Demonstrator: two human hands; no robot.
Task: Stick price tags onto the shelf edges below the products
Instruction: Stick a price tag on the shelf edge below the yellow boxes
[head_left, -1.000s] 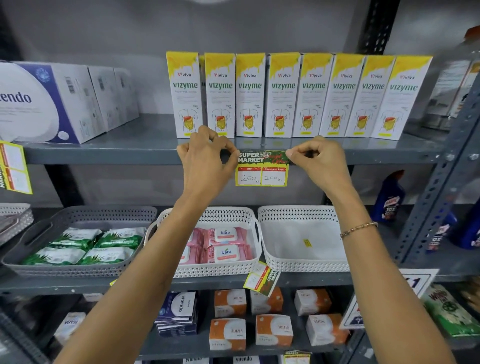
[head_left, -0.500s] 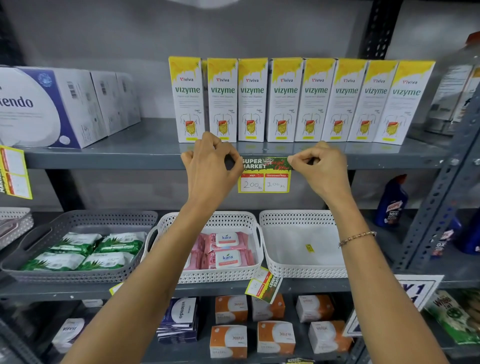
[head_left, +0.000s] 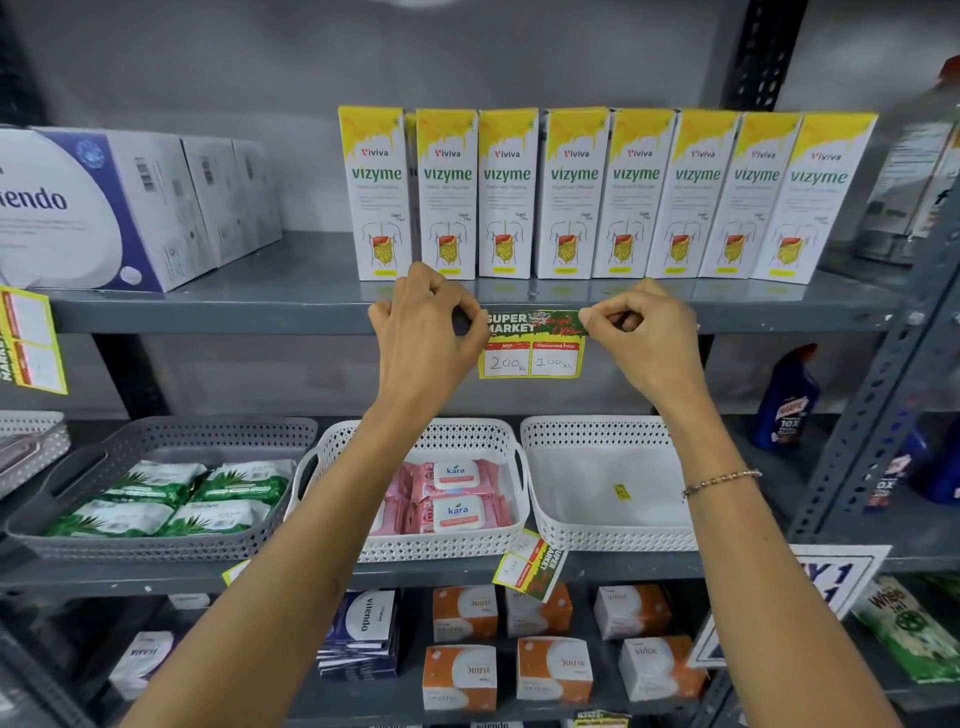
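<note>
A yellow and green price tag (head_left: 532, 345), marked 200 and 100, hangs flat against the front edge of the grey upper shelf (head_left: 234, 317). It sits below a row of yellow and white Vizyme boxes (head_left: 571, 192). My left hand (head_left: 423, 332) pinches the tag's top left corner with thumb and fingertips. My right hand (head_left: 644, 338), with a bracelet on its wrist, pinches the top right corner. Both hands rest against the shelf edge.
Another yellow tag (head_left: 31, 338) hangs at the far left of the same edge. A tilted tag (head_left: 530, 566) hangs from the shelf below, under a white basket (head_left: 415, 545) of pink wipes. A grey basket (head_left: 156, 545), an empty-looking white basket (head_left: 608, 535), a blue bottle (head_left: 787, 400) and a metal post (head_left: 883, 389) are nearby.
Both hands stay at the tag's top corners and the tag stays on the shelf edge. Only my view has shifted slightly.
</note>
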